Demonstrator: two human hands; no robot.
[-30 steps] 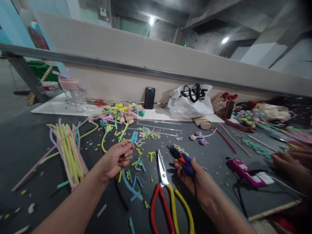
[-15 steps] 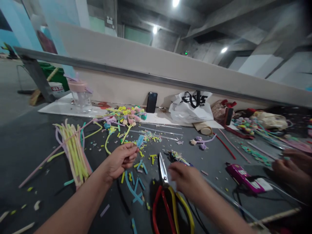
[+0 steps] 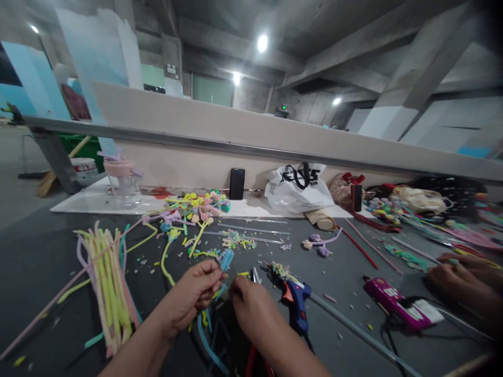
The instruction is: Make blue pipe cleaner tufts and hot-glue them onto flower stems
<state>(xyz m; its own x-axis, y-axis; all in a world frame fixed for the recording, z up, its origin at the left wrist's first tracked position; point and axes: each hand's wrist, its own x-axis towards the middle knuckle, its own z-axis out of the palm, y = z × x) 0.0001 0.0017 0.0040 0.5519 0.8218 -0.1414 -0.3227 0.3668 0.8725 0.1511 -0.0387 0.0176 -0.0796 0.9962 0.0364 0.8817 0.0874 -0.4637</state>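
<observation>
My left hand (image 3: pixel 196 293) is closed in a pinch on short blue pipe cleaner pieces (image 3: pixel 227 259), whose fuzzy ends stick up past the fingertips. Close by on the right, my right hand (image 3: pixel 251 303) has its fingers curled together; whatever they hold, if anything, is hidden. It covers most of the scissors (image 3: pixel 256 275), leaving the blade tips and part of the red handle showing. A yellow snippet (image 3: pixel 243 274) shows just beyond its fingers. Blue strips (image 3: pixel 208 343) lie below my hands.
A blue glue gun (image 3: pixel 299 306) lies right of my right hand, with a purple device (image 3: pixel 387 298) farther right. Pipe cleaners (image 3: pixel 108 283) are bundled at left. Behind are fuzzy flowers (image 3: pixel 204 204), a phone (image 3: pixel 237 184) and a white bag (image 3: pixel 298 188). Another person's hands (image 3: pixel 456 272) work at right.
My right hand has moved left over the scissors, close to my left hand, uncovering the glue gun. The left hand still pinches the blue pieces. The view has tilted up slightly.
</observation>
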